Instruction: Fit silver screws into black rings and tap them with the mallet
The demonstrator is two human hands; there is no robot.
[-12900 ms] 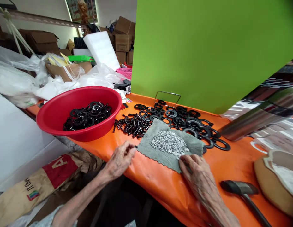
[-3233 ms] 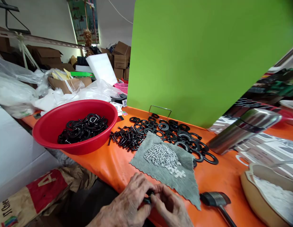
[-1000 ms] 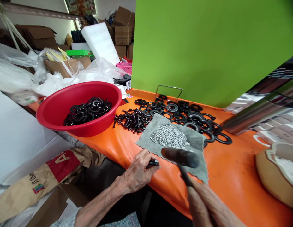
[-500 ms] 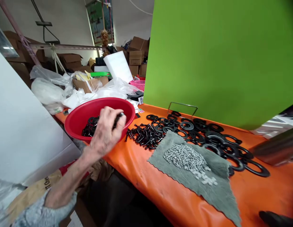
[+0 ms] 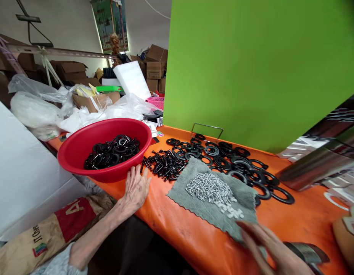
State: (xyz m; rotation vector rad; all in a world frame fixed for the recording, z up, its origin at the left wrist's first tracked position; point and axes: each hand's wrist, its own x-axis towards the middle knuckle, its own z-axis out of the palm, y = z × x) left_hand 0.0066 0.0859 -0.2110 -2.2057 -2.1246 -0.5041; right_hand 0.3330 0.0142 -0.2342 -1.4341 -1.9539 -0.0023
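Here we see an orange worktop point(image 5: 294, 217) laid out as a small assembly station, each kind of part kept in its own heap within arm's reach. The left hand point(image 5: 136, 187) lies flat and empty on the worktop, fingers spread, its fingertips just beside the red basin point(image 5: 76, 151) and near the pile of black bolts point(image 5: 164, 166). The right hand point(image 5: 270, 246) hovers blurred at the lower edge of the view, fingers loosely extended and gripping nothing we can make out, over the near corner of the grey cloth point(image 5: 242, 219) and just beside the hammer head point(image 5: 307, 253) lying on the worktop.

The basin holds joined black ring parts point(image 5: 112, 151); its high wall presumably keeps them from spilling. Loose black washers point(image 5: 240, 166) are spread flat in a single layer behind the cloth, so that we judge each can be picked singly. The silver pins point(image 5: 208, 188) and a few small white pieces point(image 5: 232, 212) sit on the cloth, whose nap likely stops such small round parts from rolling off. A green panel point(image 5: 251, 68) stands upright behind the parts, and a steel flask point(image 5: 314, 164) lies tilted at right. Cardboard boxes point(image 5: 154, 65) and plastic bags point(image 5: 36, 110) fill the background.
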